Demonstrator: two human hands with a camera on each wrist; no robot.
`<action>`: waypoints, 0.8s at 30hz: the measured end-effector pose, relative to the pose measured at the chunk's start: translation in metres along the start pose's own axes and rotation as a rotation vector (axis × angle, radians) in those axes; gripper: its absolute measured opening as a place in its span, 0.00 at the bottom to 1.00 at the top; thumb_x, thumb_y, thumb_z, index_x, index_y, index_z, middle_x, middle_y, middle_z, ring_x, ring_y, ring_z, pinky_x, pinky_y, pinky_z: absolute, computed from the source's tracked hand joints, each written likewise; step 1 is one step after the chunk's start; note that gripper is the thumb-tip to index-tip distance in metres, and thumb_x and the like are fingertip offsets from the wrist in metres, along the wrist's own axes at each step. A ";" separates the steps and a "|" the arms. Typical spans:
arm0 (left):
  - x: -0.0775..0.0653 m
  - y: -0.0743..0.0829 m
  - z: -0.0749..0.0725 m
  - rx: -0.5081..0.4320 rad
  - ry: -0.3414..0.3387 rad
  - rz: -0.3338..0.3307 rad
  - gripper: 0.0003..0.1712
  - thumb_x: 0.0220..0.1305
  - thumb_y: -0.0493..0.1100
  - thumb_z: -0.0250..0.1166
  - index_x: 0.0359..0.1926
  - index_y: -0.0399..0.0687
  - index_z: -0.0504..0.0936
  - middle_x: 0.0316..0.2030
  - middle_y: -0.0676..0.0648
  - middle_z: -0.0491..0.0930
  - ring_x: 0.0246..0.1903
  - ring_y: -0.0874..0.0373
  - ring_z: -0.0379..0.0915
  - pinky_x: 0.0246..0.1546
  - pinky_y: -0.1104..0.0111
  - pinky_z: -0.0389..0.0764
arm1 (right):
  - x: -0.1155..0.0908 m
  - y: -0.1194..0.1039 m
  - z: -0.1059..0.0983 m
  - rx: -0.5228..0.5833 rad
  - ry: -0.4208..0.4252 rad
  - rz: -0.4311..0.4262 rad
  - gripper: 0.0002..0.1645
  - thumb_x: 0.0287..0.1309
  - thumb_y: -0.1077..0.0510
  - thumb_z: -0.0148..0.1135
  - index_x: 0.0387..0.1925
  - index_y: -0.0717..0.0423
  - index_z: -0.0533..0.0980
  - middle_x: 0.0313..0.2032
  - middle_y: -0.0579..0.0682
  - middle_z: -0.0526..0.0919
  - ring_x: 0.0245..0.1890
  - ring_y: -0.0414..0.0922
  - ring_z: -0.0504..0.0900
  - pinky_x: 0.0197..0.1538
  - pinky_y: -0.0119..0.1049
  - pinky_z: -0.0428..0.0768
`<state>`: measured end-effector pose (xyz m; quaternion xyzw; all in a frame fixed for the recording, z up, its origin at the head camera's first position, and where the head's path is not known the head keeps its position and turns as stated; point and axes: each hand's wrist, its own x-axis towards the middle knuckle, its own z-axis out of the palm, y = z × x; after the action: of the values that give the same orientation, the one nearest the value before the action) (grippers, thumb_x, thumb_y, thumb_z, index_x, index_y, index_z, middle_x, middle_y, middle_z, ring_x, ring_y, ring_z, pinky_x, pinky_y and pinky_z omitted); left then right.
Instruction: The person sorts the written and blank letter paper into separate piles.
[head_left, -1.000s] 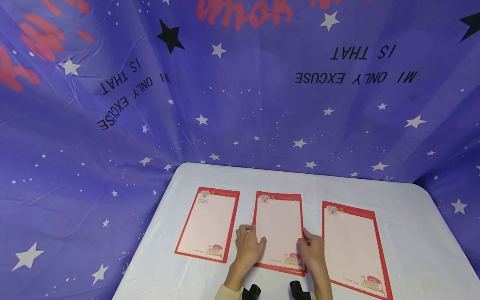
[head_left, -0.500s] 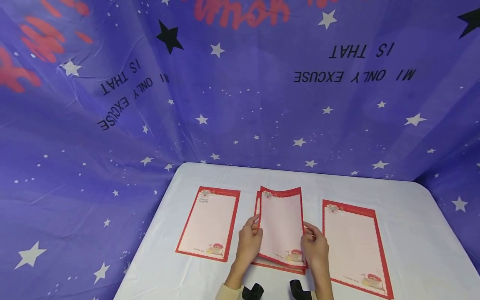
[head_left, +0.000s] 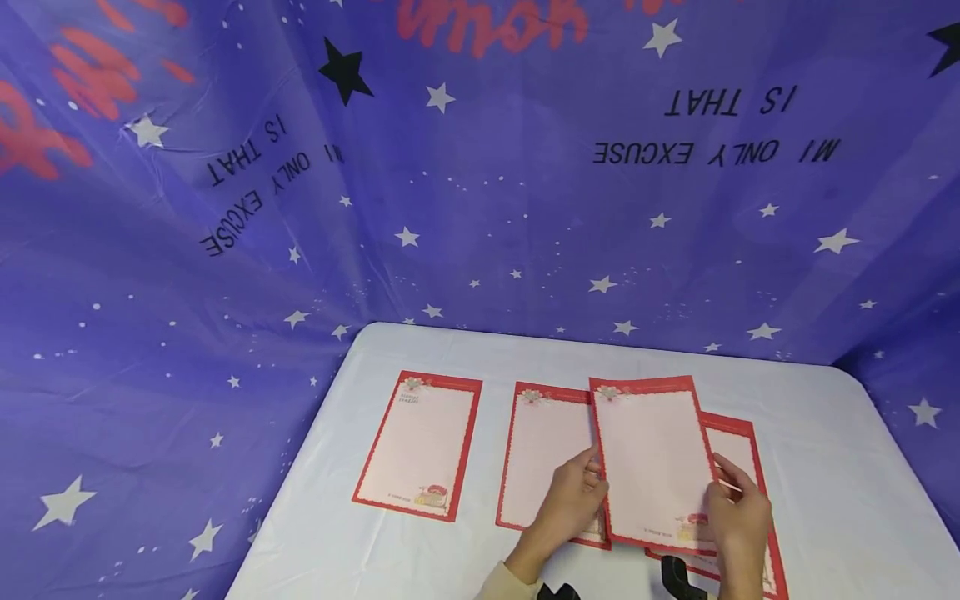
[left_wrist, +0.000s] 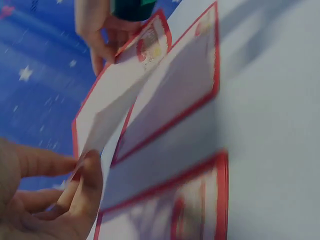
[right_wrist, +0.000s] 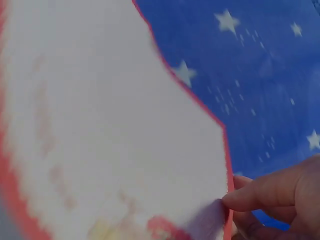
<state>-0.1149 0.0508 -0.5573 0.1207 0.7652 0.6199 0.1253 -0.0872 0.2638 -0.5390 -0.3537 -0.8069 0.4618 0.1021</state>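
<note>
Both hands hold up one red-bordered sheet of paper [head_left: 652, 467] by its long sides, above the table. My left hand [head_left: 570, 500] pinches its left edge between thumb and fingers, and the left wrist view shows that pinch too. On the opposite edge my right hand [head_left: 738, 512] has its thumb in front and fingers behind; in the right wrist view the thumb [right_wrist: 260, 192] presses on the red border. Beneath lies the right-hand sheet [head_left: 731, 446], partly covered. The middle sheet [head_left: 543, 450] is partly hidden by the held sheet and left hand.
A third lying sheet [head_left: 420, 446], with small dark print near its top left, rests at the left of the white-covered table [head_left: 390, 346]. A purple star-patterned cloth [head_left: 480, 208] hangs behind and at the sides. Black wrist-camera mounts [head_left: 678, 575] show at the bottom.
The hands have lifted the top sheet off the middle pile and carried it rightward. It now hangs partly over the right-hand sheet; the middle sheet below is uncovered on its left.
</note>
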 end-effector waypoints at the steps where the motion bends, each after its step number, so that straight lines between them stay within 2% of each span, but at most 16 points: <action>1: 0.003 0.003 0.007 -0.008 -0.045 -0.015 0.34 0.67 0.28 0.63 0.73 0.27 0.67 0.46 0.45 0.82 0.32 0.67 0.81 0.32 0.76 0.80 | 0.003 0.002 -0.006 -0.009 0.013 0.001 0.31 0.67 0.66 0.48 0.71 0.63 0.73 0.60 0.69 0.78 0.48 0.54 0.74 0.37 0.32 0.66; 4: 0.012 0.011 0.027 -0.025 -0.149 -0.066 0.38 0.68 0.26 0.64 0.77 0.33 0.64 0.47 0.48 0.80 0.29 0.64 0.83 0.30 0.74 0.81 | 0.012 0.009 -0.024 -0.041 0.046 0.020 0.31 0.66 0.66 0.47 0.70 0.64 0.73 0.60 0.71 0.78 0.46 0.54 0.74 0.34 0.27 0.65; 6: 0.017 0.015 0.040 -0.017 -0.185 -0.094 0.39 0.67 0.26 0.64 0.77 0.35 0.63 0.46 0.50 0.80 0.26 0.62 0.83 0.30 0.73 0.82 | 0.017 0.014 -0.034 -0.054 0.061 0.042 0.31 0.66 0.66 0.47 0.70 0.65 0.73 0.59 0.71 0.77 0.43 0.50 0.74 0.29 0.22 0.64; 10: 0.024 0.020 0.059 0.041 -0.195 -0.116 0.39 0.65 0.24 0.64 0.76 0.36 0.66 0.42 0.52 0.81 0.22 0.61 0.82 0.26 0.74 0.81 | 0.023 0.024 -0.048 -0.073 0.072 0.073 0.31 0.65 0.67 0.47 0.69 0.66 0.73 0.60 0.73 0.77 0.33 0.35 0.71 0.25 0.19 0.63; 12: 0.027 0.020 0.064 0.095 -0.190 -0.125 0.38 0.65 0.25 0.64 0.75 0.37 0.67 0.39 0.53 0.81 0.20 0.62 0.81 0.23 0.77 0.76 | 0.026 0.027 -0.050 -0.097 0.082 0.066 0.30 0.64 0.67 0.47 0.68 0.67 0.74 0.59 0.73 0.78 0.30 0.32 0.69 0.25 0.20 0.63; 15: 0.031 0.016 0.068 0.172 -0.181 -0.134 0.36 0.65 0.25 0.63 0.74 0.35 0.69 0.31 0.53 0.81 0.18 0.62 0.80 0.19 0.78 0.69 | 0.029 0.033 -0.049 -0.120 0.083 0.031 0.29 0.63 0.69 0.47 0.65 0.70 0.74 0.56 0.76 0.77 0.32 0.41 0.74 0.28 0.24 0.63; 18: 0.033 0.010 0.068 0.243 -0.186 -0.163 0.35 0.64 0.27 0.63 0.73 0.34 0.70 0.22 0.53 0.80 0.15 0.65 0.76 0.18 0.77 0.64 | 0.030 0.038 -0.042 -0.133 0.065 0.005 0.29 0.62 0.69 0.47 0.64 0.73 0.74 0.53 0.78 0.77 0.39 0.59 0.79 0.27 0.25 0.64; 20: 0.033 0.007 0.067 0.276 -0.200 -0.192 0.36 0.64 0.29 0.64 0.74 0.35 0.70 0.18 0.54 0.78 0.15 0.66 0.73 0.20 0.76 0.65 | 0.030 0.041 -0.037 -0.136 0.057 -0.002 0.29 0.62 0.69 0.47 0.64 0.75 0.73 0.53 0.80 0.76 0.45 0.67 0.78 0.28 0.26 0.65; 22: 0.033 0.004 0.066 0.303 -0.223 -0.206 0.37 0.65 0.31 0.65 0.75 0.38 0.69 0.17 0.55 0.77 0.15 0.67 0.70 0.24 0.76 0.67 | 0.029 0.045 -0.031 -0.128 0.054 0.001 0.30 0.62 0.69 0.47 0.65 0.77 0.71 0.56 0.82 0.73 0.50 0.72 0.77 0.35 0.33 0.79; 23: 0.033 0.004 0.065 0.312 -0.235 -0.213 0.37 0.65 0.32 0.66 0.76 0.40 0.69 0.17 0.55 0.76 0.16 0.66 0.69 0.26 0.76 0.68 | 0.029 0.047 -0.029 -0.122 0.053 0.008 0.31 0.63 0.69 0.46 0.66 0.79 0.68 0.58 0.82 0.72 0.54 0.74 0.75 0.44 0.40 0.83; 24: 0.033 0.003 0.065 0.317 -0.246 -0.219 0.37 0.66 0.33 0.66 0.76 0.42 0.69 0.18 0.55 0.76 0.16 0.66 0.70 0.28 0.76 0.70 | 0.029 0.050 -0.027 -0.125 0.057 0.008 0.32 0.63 0.69 0.47 0.67 0.80 0.67 0.59 0.83 0.70 0.59 0.76 0.72 0.54 0.48 0.82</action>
<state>-0.1239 0.1221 -0.5685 0.1297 0.8405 0.4553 0.2637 -0.0712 0.3172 -0.5695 -0.3754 -0.8296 0.4008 0.1010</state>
